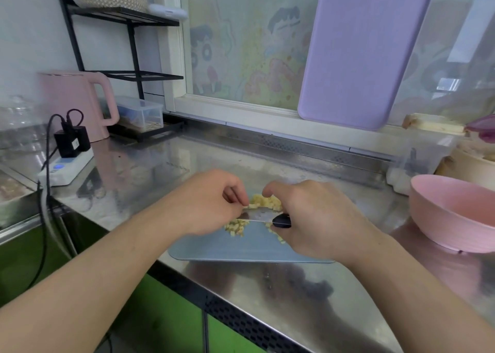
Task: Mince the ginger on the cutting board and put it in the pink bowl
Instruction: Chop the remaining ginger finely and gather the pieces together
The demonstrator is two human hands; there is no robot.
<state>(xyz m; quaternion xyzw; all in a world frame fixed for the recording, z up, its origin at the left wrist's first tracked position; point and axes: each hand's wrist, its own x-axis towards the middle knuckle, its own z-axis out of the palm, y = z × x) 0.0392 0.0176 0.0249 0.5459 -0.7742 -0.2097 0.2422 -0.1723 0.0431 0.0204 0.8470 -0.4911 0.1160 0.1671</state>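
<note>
Ginger (263, 201) sat diced in small yellow bits on the board (241, 248), mid-counter, split by my knife (258, 216): a heap beyond the blade, scatter on the near side.

Far left: pink kettle (77, 98), power strip (65, 166) with two black plugs, black rack (128, 66) behind. Not involved.

My left hand (211, 202) had its fingers curled, fingertips pinching at the blade's tip end, right where bits clung. Looked like steadying the spine or wiping stuck ginger off, couldn't tell which.

My right hand (318, 218) was wrapped round the dark handle, thumb toward the ginger, blade edge down across the pile.

Bowl (452, 213) sat well apart to the right, off the board, nothing visible inside. Purple tray (361, 52) leaned on the window behind.

Judgement: still mincing, pieces looked coarse, transfer not started.

Risks: left fingertips were on the blade, so a rocking chop could nick them if they slid under the edge. Near-side scatter lay toward the board's front, so a hard chop or sweep could flick bits onto the steel counter. The board sat on slick metal and could skid under pressure. With the bowl off to the side, carrying ginger on the blade could spill some.
</note>
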